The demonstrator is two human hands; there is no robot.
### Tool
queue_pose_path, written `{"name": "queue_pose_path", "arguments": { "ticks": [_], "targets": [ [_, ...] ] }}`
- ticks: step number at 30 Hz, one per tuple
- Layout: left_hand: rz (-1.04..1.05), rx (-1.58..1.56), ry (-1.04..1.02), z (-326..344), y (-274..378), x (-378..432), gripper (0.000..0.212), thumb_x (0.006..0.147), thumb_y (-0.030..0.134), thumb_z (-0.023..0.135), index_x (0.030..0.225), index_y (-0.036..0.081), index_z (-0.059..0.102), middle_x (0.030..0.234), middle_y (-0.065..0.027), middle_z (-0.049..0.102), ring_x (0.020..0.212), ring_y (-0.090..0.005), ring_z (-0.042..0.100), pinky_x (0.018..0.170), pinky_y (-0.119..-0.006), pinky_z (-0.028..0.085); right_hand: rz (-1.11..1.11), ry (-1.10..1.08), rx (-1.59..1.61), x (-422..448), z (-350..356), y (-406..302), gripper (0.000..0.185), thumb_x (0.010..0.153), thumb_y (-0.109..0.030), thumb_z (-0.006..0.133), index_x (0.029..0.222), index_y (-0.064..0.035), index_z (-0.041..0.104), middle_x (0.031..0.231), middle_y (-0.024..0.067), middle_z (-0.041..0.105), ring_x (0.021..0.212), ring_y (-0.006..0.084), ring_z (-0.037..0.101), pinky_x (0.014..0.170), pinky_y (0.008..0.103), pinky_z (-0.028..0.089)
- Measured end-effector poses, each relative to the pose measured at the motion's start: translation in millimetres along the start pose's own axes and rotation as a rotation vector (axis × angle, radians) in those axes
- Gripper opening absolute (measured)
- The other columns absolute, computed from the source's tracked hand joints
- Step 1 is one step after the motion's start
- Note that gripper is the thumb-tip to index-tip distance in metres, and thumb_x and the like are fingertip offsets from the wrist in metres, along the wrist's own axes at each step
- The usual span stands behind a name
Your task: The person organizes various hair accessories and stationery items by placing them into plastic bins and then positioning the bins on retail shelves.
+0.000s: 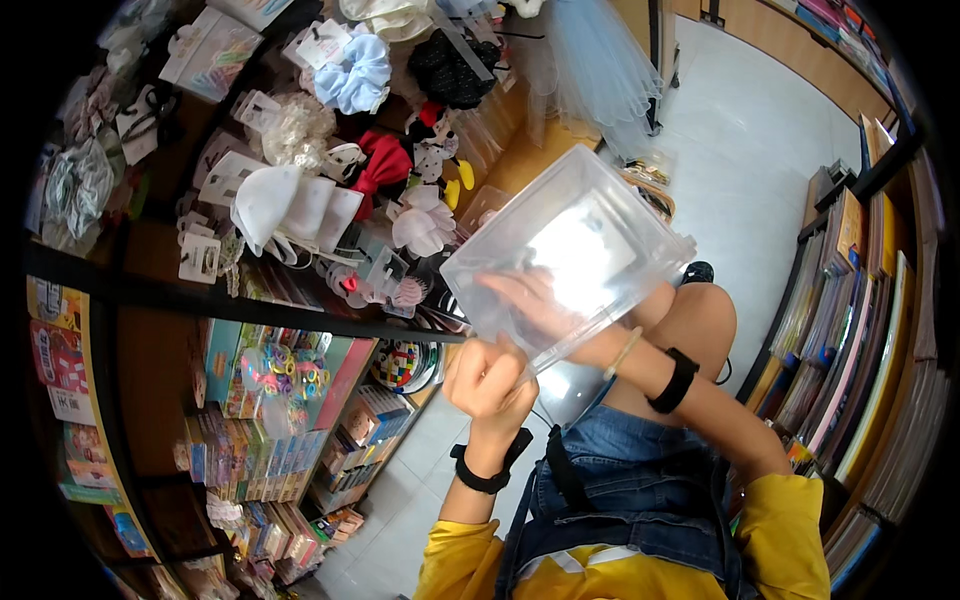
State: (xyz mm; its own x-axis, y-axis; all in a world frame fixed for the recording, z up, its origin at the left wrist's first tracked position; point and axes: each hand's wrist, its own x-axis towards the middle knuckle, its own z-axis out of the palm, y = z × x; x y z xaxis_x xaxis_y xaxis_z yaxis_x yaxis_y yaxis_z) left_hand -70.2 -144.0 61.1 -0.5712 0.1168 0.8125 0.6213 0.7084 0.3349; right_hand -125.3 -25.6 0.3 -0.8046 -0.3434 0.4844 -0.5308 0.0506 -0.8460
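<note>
A clear, translucent plastic box is held up tilted in front of me, with a bright glare on its inside. My left hand is curled at the box's lower corner, with the plastic pinched in its fingers. Blurred through the plastic, my right hand lies behind the near wall with its fingers stretched out. How firmly it bears on the box cannot be made out. Both wrists carry black straps, and a thin bangle circles the right one. No contents can be made out in the box.
At left, a display shelf holds fabric scrunchies, a red bow and hair clips. Boxed goods fill the lower shelves. A pale blue tulle skirt hangs beyond the box. Right, a rack holds upright folders above grey floor tiles.
</note>
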Motion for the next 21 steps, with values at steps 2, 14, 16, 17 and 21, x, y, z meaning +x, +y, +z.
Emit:
{"name": "queue_pose_path", "arguments": {
  "ticks": [2, 14, 16, 17, 21],
  "targets": [
    [-0.02, 0.016, 0.002, 0, -8, 1, 0.02, 0.055, -0.01, 0.056, 0.055, 0.002, 0.04, 0.056, -0.0076, 0.034, 0.044, -0.0208, 0.033, 0.041, -0.029, 0.026, -0.065, -0.046, -0.538, -7, 13, -1, 0.043, 0.071, -0.002, 0.054, 0.114, -0.0093, 0.052, 0.099, 0.01, 0.057, 0.088, 0.0259, 0.056, 0.075, 0.036, 0.045],
    [-0.11, 0.3, -0.027, -54, -21, 40, 0.019, 0.045, -0.004, 0.051, 0.058, 0.004, 0.039, 0.06, -0.0077, 0.028, 0.046, -0.0224, 0.032, 0.041, -0.029, 0.027, 0.055, -0.085, -0.6, -10, -45, -44, 0.008, 0.066, -0.006, 0.059, 0.07, -0.0105, 0.054, 0.098, 0.0049, 0.053, 0.094, 0.0256, 0.05, 0.082, 0.0349, 0.041],
    [-0.125, 0.304, -0.092, -48, -20, 38, 0.019, 0.048, -0.005, 0.051, 0.06, 0.004, 0.041, 0.061, -0.0075, 0.029, 0.047, -0.0224, 0.034, 0.042, -0.03, 0.028, -0.139, -0.064, -0.591, -4, -43, -51, 0.009, 0.066, -0.005, 0.058, 0.073, -0.0111, 0.056, 0.1, 0.0051, 0.054, 0.094, 0.0251, 0.052, 0.083, 0.0349, 0.041],
    [-0.123, 0.3, -0.094, -46, -16, 36, 0.019, 0.048, -0.005, 0.051, 0.06, 0.004, 0.041, 0.061, -0.0075, 0.029, 0.047, -0.0224, 0.034, 0.042, -0.03, 0.028, -0.338, -0.046, -0.575, -2, -40, -53, 0.012, 0.067, -0.004, 0.057, 0.075, -0.0117, 0.057, 0.103, 0.0054, 0.055, 0.094, 0.0246, 0.053, 0.083, 0.0348, 0.042],
    [-0.241, 0.038, -0.095, -32, 16, 42, 0.017, 0.056, -0.01, 0.048, 0.062, -0.001, 0.035, 0.061, -0.0075, 0.026, 0.05, -0.0168, 0.028, 0.045, -0.025, 0.022, -0.315, -0.063, -0.488, 6, -12, -49, 0.016, 0.067, -0.006, 0.058, 0.082, -0.0131, 0.059, 0.108, 0.0061, 0.056, 0.096, 0.0254, 0.055, 0.086, 0.035, 0.042]
  ]
}}
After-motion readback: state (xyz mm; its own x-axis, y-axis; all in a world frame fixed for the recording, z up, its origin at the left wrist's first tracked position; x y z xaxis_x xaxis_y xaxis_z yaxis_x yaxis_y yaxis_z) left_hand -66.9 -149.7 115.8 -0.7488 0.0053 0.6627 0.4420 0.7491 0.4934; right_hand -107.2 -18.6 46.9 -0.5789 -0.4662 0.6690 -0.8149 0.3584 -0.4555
